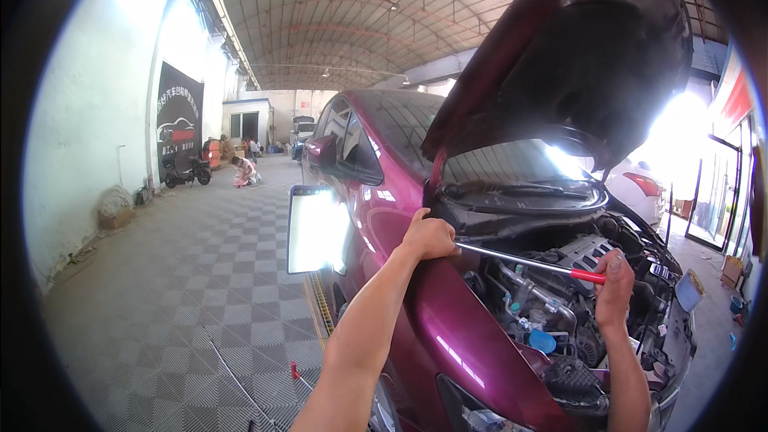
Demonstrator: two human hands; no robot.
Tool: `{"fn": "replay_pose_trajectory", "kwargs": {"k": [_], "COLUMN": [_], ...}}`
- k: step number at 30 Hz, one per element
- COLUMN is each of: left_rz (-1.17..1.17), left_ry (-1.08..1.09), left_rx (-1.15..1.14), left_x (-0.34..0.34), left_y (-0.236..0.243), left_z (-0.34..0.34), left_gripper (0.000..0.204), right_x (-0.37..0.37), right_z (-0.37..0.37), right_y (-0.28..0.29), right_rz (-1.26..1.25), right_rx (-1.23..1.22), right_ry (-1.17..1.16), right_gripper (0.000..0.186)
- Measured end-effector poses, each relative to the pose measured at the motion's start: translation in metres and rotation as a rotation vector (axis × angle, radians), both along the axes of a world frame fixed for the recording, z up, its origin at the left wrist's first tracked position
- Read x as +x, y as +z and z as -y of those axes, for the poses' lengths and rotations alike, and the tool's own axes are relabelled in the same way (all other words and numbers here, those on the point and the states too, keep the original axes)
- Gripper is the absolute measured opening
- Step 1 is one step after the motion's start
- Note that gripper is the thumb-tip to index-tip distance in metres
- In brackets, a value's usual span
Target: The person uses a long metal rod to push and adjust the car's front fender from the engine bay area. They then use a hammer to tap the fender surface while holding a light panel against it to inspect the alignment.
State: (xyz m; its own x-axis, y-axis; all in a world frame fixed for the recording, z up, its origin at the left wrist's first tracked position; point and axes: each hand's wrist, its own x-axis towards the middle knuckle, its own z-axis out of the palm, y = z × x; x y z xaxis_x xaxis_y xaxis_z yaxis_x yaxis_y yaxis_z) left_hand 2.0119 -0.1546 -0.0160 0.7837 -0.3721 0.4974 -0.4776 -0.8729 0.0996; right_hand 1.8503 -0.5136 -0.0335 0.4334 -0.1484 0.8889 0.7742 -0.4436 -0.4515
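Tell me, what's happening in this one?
A person is working at a purple car whose hood is raised, leaving the engine exposed. Their right hand grips the red handle of a long metal rod. The left hand is by the fender edge at the rod's other end; its exact grip and the rod's tip are hidden. A lit panel stands beside the car, and another person is low to the floor farther back.
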Motion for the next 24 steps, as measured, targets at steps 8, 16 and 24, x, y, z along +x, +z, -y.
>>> {"fn": "replay_pose_trajectory", "kwargs": {"k": [8, 16, 24], "left_rz": [-0.003, 0.094, 0.082], "left_ry": [0.019, 0.014, -0.063], "left_rx": [-0.038, -0.087, -0.307], "left_x": [-0.005, 0.005, 0.008], "left_y": [-0.004, -0.014, -0.022], "left_z": [0.001, -0.008, -0.017], "left_gripper": [0.029, 0.035, 0.030], "right_x": [0.000, 0.022, 0.004], "right_z": [0.003, 0.017, -0.018], "right_y": [-0.006, -0.013, 0.009], "right_rz": [-0.037, -0.094, -0.264], "right_rx": [-0.006, 0.161, 0.333], "right_ry": [-0.038, -0.005, -0.094], "right_gripper": [0.059, 0.056, 0.062]}}
